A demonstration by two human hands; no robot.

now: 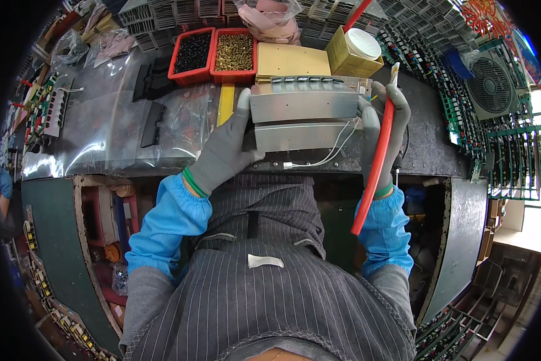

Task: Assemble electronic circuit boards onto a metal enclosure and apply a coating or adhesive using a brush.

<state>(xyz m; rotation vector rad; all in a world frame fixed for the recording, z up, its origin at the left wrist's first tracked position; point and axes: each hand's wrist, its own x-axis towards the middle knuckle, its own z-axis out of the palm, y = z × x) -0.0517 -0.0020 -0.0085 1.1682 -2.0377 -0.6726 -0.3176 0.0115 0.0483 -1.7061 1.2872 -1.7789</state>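
A silver metal housing (304,107) stands at the front of the dark bench, with a row of small parts along its top edge. Below it shows a second silver panel (300,137), from whose right side two white wires (336,147) run to a small white plug. My left hand (225,144), in a grey glove, grips the left end, fingers along the side and thumb low. My right hand (386,129), also gloved, holds a long red-handled brush-like tool (377,168), its pale tip upward, and its fingers reach the housing's right end. Some right fingertips are hidden.
Behind the housing are red bins of black parts (192,53) and brass-coloured screws (234,51), a yellowish board (293,60) and a carton with a white tub (364,45). Black plastic pieces (152,123) lie left. Circuit boards (448,102) and a fan (493,84) stand right.
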